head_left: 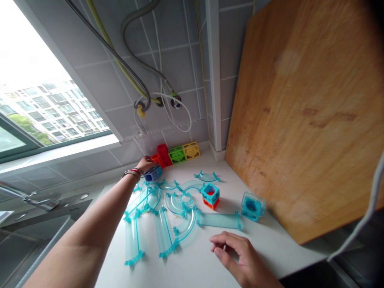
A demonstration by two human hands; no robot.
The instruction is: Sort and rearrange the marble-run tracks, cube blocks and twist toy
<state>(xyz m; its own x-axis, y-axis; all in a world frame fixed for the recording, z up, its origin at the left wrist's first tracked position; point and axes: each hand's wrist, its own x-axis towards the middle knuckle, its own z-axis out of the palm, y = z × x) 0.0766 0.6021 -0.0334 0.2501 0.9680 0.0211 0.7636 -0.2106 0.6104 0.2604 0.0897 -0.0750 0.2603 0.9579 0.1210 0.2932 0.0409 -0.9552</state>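
Note:
My left hand [146, 164] reaches to the back wall, its fingers closed on an orange-red cube block [157, 159] at the left end of a row. A red block [163, 154], green blocks [177, 154] and a yellow block [191, 150] continue that row. Below my left wrist sits a blue-purple block [153, 174]. My right hand [240, 256] hovers at the front of the counter, fingers curled together; a small pale bit shows between them, too small to name. Beyond it lies a flat clear-teal track piece [219, 220]. A teal block [210, 193] stands on an orange block [211, 205].
Several translucent teal track pieces, straight and curved [189, 224], cover the middle of the white counter [207, 264]. A teal block with a clear cover [252, 207] stands right, near a wooden board [300, 120]. A sink with a faucet [45, 203] is at left; hoses [132, 76] hang on the tiled wall.

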